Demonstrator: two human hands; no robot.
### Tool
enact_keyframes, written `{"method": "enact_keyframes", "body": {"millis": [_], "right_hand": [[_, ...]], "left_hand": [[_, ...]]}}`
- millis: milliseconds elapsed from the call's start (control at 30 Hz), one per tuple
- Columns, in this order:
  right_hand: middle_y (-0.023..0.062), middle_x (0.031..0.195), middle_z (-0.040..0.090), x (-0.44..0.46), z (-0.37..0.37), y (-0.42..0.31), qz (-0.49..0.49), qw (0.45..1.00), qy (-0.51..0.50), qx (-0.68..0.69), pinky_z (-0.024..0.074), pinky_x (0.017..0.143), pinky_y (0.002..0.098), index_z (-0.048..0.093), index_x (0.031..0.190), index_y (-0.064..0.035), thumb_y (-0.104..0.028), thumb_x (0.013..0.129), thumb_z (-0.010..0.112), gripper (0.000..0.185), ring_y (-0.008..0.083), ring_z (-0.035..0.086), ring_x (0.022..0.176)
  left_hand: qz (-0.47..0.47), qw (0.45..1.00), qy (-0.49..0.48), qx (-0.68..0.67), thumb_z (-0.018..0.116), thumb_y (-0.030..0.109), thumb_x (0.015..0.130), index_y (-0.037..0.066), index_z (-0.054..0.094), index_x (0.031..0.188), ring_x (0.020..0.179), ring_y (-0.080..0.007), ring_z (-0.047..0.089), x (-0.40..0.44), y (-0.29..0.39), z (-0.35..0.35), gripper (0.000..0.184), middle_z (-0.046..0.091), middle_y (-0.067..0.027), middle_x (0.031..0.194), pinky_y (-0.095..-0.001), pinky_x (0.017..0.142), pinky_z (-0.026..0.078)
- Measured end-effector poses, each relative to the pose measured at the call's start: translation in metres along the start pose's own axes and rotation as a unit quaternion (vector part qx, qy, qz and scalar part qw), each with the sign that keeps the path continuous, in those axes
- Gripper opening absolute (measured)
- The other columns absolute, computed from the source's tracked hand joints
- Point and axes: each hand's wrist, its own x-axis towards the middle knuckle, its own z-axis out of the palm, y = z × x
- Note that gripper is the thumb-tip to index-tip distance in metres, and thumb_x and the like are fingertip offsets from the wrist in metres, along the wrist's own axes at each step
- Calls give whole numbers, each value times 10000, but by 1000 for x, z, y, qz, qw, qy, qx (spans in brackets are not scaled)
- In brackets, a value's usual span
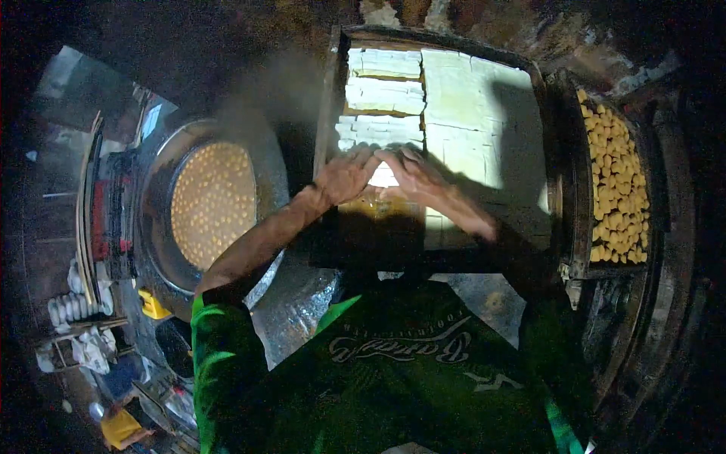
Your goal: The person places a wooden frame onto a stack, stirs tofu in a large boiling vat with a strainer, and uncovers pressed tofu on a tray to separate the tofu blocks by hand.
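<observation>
"Where are the hands?"

"Both are at the wooden tray, over its left-hand column, towards the wearer's end. The left hand and the right hand come in from either side, close together, with their fingers pointing away from the wearer."

"How open are they?"

"The fingers of each are bent and lie near the white pieces. Their undersides are hidden, so I can't tell how far either hand is closed, or whether it grips anything. A bright white piece shows in the gap between them."

"And the white pieces?"

"Inside the tray, in rows up the left column, beyond the hands. To their right, still within the tray, pale slabs with thin lines across them fill the wider part. A dark shadow falls over some of those."

"What's around the tray?"

"Left of it is a wide round pan, with many small round pieces in brownish liquid. Just beside the tray on the right is a wooden crate of yellow pieces. The wearer's green shirt is on the near side."

"Anything else?"

"A yellow object, nearer the wearer than the tray and well to its left. I can't tell what it is."
</observation>
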Motion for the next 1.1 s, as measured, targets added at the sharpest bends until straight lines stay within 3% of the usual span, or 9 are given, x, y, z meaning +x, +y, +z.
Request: {"method": "enact_keyframes", "body": {"millis": [67, 233, 600, 633, 800, 867, 967, 1033, 1100], "right_hand": [[272, 1207, 532, 5, 0, 3, 14, 996, -59, -61, 417, 956, 503, 315, 1401, -37, -434, 800, 668, 802, 429, 504, 1116], [270, 1336, 428, -20, -14, -5, 25, 996, -11, -86, 370, 1017, 516, 307, 1395, -56, -461, 751, 724, 867, 419, 407, 1249], [218, 1248, 520, -22, -10, 45, 130, 985, -93, 67, 417, 979, 417, 434, 1269, 17, -207, 772, 718, 614, 348, 491, 1189], [220, 1243, 520, -26, -7, 50, 115, 985, -71, 110, 416, 975, 416, 435, 1266, 19, -212, 772, 718, 614, 351, 496, 1178], [214, 1249, 510, -15, -15, 24, 138, 986, -74, 63, 424, 951, 412, 439, 1253, 25, -245, 756, 738, 639, 365, 516, 1133], [212, 1263, 493, -13, -33, 20, 130, 982, -136, 9, 407, 966, 420, 422, 1293, 21, -307, 746, 751, 718, 368, 486, 1152], [220, 1266, 481, -10, -36, 3, 25, 997, -16, -75, 375, 994, 443, 393, 1337, 30, -362, 740, 749, 798, 358, 436, 1192], [227, 1263, 480, 3, -9, 7, 1, 999, -23, -40, 360, 1006, 453, 380, 1347, 41, -387, 743, 741, 823, 351, 417, 1204], [229, 1245, 492, 25, 6, 3, -35, 996, -50, -64, 367, 1000, 459, 402, 1320, 83, -427, 758, 718, 822, 342, 430, 1178]], "left_hand": [[-12, 992, -121, -26, 517, 453, 900, -23, 331, 1335, 1209, -374, 454, 4, 0, -6, 671, 443, -226, 1310, -446, 1021, 395], [-37, 998, -47, -37, 505, 538, 875, -6, 416, 1322, 1206, -350, 459, 3, 5, -22, 709, 458, -199, 1311, -472, 1015, 363], [23, 984, -38, -174, 578, 448, 853, -45, 447, 1191, 1130, -389, 471, 42, 11, 25, 611, 474, -231, 1177, -490, 925, 422], [46, 990, 60, -123, 595, 432, 846, -46, 434, 1211, 1060, -384, 489, 36, 11, 34, 623, 477, -227, 1116, -492, 881, 438], [7, 988, -56, -145, 645, 401, 827, -52, 405, 1252, 1107, -401, 483, 36, 13, 25, 666, 476, -255, 1193, -487, 933, 417], [35, 989, 20, -142, 644, 435, 821, -39, 380, 1304, 1174, -412, 457, 27, 8, 9, 726, 451, -263, 1270, -493, 998, 367], [-29, 990, -95, -99, 603, 516, 833, -1, 322, 1369, 1278, -347, 394, 7, -7, -41, 796, 434, -206, 1332, -481, 1047, 308], [-83, 981, -162, -72, 613, 504, 824, 21, 329, 1382, 1314, -323, 366, -3, -16, -44, 791, 412, -181, 1391, -460, 1088, 237], [-55, 992, -110, -27, 636, 487, 803, 22, 339, 1378, 1300, -310, 389, -17, -26, -18, 798, 445, -165, 1365, -452, 1083, 244]]}}
